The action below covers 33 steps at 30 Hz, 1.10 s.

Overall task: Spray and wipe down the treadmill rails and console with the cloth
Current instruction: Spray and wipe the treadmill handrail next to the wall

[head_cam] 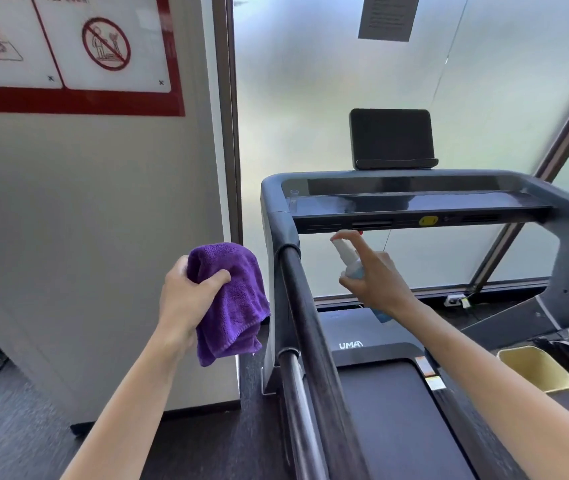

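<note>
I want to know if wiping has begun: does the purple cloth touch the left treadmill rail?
Apart. The head view shows pale wall between the purple cloth, gripped by the left hand, and the left treadmill rail.

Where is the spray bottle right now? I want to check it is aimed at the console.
In the head view, the spray bottle is centre-frame in the right hand, just below the console and right of the left rail.

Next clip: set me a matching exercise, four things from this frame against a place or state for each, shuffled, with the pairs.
Things:
1. purple cloth
2. spray bottle
3. dark screen
4. yellow button

Places or states:
A. stands on top of the console
B. bunched in the left hand
C. on the console's front edge
D. held in the right hand, nozzle toward the console

Pairs: 1-B, 2-D, 3-A, 4-C
</note>
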{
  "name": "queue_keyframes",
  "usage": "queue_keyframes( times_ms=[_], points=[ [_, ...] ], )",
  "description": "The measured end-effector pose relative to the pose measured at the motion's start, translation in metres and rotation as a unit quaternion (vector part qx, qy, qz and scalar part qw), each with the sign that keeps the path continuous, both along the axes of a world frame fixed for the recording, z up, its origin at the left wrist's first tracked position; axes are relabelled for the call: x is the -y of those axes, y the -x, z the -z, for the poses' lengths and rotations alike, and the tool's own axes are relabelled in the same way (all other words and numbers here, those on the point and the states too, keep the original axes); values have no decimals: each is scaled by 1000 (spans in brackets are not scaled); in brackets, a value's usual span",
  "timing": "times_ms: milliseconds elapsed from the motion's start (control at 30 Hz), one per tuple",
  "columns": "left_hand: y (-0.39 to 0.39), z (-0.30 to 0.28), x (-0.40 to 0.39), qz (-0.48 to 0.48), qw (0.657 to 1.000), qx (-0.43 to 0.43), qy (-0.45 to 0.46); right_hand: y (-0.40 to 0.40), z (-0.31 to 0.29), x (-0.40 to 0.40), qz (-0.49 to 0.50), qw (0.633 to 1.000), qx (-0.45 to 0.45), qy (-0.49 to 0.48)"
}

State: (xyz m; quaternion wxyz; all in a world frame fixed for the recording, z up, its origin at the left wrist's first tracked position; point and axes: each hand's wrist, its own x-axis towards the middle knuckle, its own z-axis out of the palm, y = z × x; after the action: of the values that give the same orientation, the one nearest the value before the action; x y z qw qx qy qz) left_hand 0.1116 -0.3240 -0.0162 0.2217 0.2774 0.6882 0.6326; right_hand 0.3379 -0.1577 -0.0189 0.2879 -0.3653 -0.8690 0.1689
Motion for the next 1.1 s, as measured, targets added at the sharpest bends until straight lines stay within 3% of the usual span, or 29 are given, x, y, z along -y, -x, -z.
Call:
queue_keyframes(
  times_ms=[233, 533, 1100],
  points=[
    [-1, 1, 1, 11, 1000, -9, 10, -7, 4, 1, 6, 998, 33, -50],
    [-8, 11, 8, 10, 1000, -2, 23, -12, -10, -2, -3, 998, -65, -1],
    [-7, 12, 11, 1, 999, -3, 32, 6, 8, -15, -7, 998, 22, -62]
  ],
)
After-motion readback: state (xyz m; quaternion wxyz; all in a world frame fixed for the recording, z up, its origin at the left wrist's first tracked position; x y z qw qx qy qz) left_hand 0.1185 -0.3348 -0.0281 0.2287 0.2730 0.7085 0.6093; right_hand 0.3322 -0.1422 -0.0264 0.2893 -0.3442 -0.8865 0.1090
